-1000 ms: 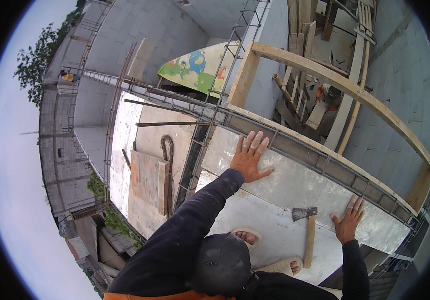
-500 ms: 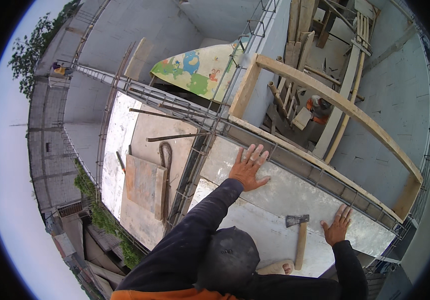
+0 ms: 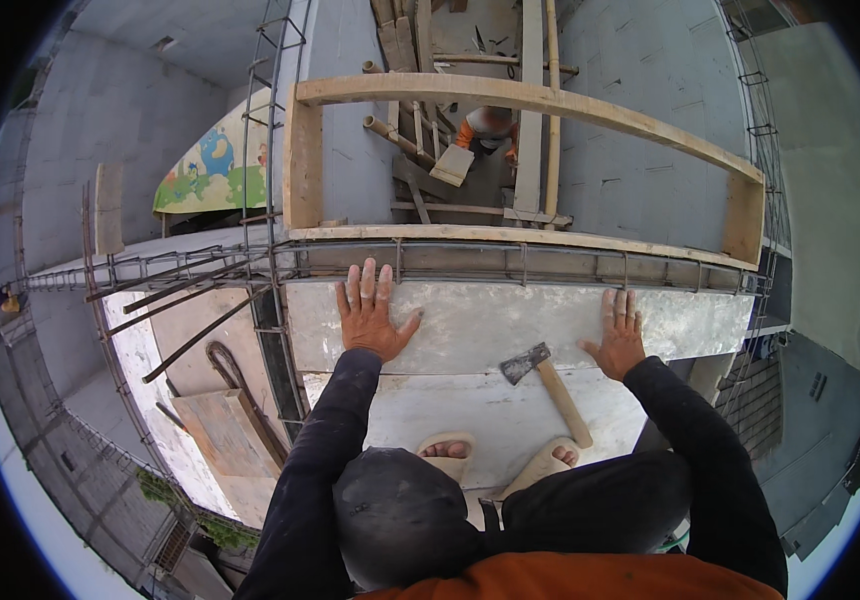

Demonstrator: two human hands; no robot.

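A long grey, dusty panel (image 3: 495, 315) lies along the near side of a rebar cage (image 3: 525, 262). My left hand (image 3: 375, 320) rests flat on its left part, fingers spread and pointing at the cage. Toward its right end, my right hand (image 3: 618, 338) also lies flat with the thumb out. Neither hand holds anything. Between them, nearer to me, a hatchet (image 3: 555, 390) with a wooden handle lies across the grey panel's edge and a paler board (image 3: 390, 405). Beyond the cage stands a wooden frame (image 3: 530, 97) of planks around an opening.
Below, through the opening, a person (image 3: 490, 125) in orange and grey is among planks and bamboo poles (image 3: 553, 100). To my left lie loose rebars (image 3: 200, 338), a bent rebar loop (image 3: 225, 360) and a wooden board (image 3: 215, 420). A drop lies beyond the left edge.
My view has turned, so the grey panel now runs nearly level across it and both my sandalled feet show. Both hands stay flat on the panel; the hatchet lies between them.
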